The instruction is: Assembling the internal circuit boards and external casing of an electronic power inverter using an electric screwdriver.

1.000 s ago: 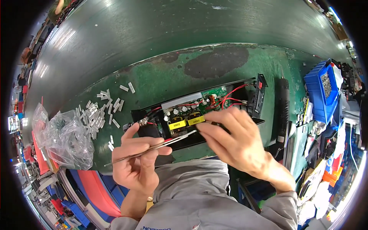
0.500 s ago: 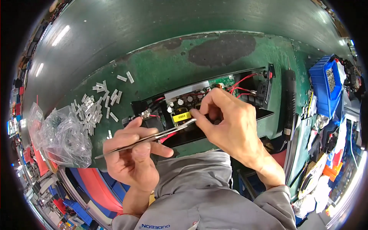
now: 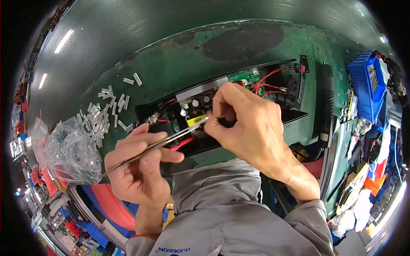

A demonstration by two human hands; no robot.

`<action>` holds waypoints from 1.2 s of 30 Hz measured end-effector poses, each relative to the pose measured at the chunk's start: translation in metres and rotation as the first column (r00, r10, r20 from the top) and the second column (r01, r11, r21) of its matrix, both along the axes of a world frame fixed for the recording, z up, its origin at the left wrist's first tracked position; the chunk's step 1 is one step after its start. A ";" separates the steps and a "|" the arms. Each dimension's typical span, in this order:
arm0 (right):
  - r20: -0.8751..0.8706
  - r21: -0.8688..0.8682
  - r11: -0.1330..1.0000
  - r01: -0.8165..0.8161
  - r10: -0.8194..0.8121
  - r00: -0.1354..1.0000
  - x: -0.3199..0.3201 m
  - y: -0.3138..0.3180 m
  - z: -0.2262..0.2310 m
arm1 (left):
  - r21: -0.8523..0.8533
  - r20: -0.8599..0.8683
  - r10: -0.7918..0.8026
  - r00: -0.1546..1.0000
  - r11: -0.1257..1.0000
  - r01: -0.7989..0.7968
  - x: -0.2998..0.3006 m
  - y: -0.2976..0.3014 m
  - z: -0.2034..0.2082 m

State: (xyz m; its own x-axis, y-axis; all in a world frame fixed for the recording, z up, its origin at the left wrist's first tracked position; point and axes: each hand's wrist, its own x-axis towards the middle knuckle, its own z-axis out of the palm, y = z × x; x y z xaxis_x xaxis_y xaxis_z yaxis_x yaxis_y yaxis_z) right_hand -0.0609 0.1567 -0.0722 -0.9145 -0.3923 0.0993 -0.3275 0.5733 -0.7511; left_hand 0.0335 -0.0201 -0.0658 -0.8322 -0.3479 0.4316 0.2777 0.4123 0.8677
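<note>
My left hand (image 3: 139,170) holds long metal tweezers (image 3: 177,137) between thumb and fingers. They slant up to the right, and their tips end at my right hand (image 3: 254,130). The thumb and forefinger of that hand are pinched together at the tips; whatever they hold is too small to make out. Beneath both hands lies an open black case with a green circuit board (image 3: 248,77), round capacitors and red wires (image 3: 271,80). A yellow-labelled part (image 3: 195,120) sits just behind the tweezers. My right hand hides the middle of the case.
To the left, many small pale rectangular pieces (image 3: 97,119) lie scattered beside a crumpled clear plastic bag (image 3: 70,149). A black electric screwdriver (image 3: 326,106) lies right of the case. Farther right stands a blue bin (image 3: 367,89) with small metal parts.
Both hands and the tweezers sit slightly further left in the picture. The view has shifted a little, and the case appears higher. My right fingers stay pinched at the tweezer tips.
</note>
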 end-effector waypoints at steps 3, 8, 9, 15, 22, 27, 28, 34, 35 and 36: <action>-0.042 -0.058 0.998 -0.013 0.011 0.999 0.000 0.008 -0.002 | -0.065 -0.030 -0.120 0.992 0.991 0.118 -0.002 -0.007 0.002; -0.163 -0.369 0.929 -0.006 -0.059 0.985 0.013 0.037 -0.001 | -0.355 0.133 -0.197 0.971 0.906 0.232 -0.006 -0.003 0.020; -0.287 -0.332 0.942 -0.051 -0.049 0.957 0.014 0.042 0.001 | -0.377 0.147 -0.216 0.965 0.890 0.256 -0.006 -0.004 0.022; -0.195 -0.419 0.901 0.113 -0.210 0.958 0.053 0.079 -0.029 | -0.559 0.130 -0.211 0.969 0.792 0.248 -0.006 0.016 0.031; -0.223 -0.360 0.884 0.299 -0.392 0.892 0.073 0.133 -0.050 | -0.613 0.236 -0.215 0.948 0.724 0.317 -0.013 0.025 0.023; -0.343 -0.297 0.766 0.571 -0.643 0.685 0.079 0.183 -0.060 | -0.605 0.194 -0.199 0.961 0.747 0.277 -0.016 0.025 0.016; -0.324 -0.282 0.692 0.665 -0.721 0.613 0.077 0.191 -0.062 | -0.580 0.191 -0.196 0.962 0.768 0.272 -0.017 0.025 0.016; -0.461 0.110 0.696 0.709 -0.596 0.657 0.039 0.180 -0.046 | -0.543 0.212 -0.214 0.954 0.785 0.297 -0.018 0.026 0.020; -0.379 0.091 0.694 0.714 -0.639 0.670 0.037 0.177 -0.047 | -0.587 0.235 -0.188 0.954 0.754 0.294 -0.019 0.026 0.021; -0.295 0.087 0.683 0.725 -0.677 0.674 0.035 0.170 -0.042 | -0.636 0.255 -0.152 0.955 0.717 0.284 -0.019 0.026 0.021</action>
State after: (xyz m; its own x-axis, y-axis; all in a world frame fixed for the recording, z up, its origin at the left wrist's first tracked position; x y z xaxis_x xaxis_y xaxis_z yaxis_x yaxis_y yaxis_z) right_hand -0.0258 0.3264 -0.1142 -0.8864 0.3241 0.3305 0.0874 0.8184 -0.5680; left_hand 0.0143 0.0060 -0.0445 -0.9306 0.1709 0.3238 0.3081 0.8434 0.4402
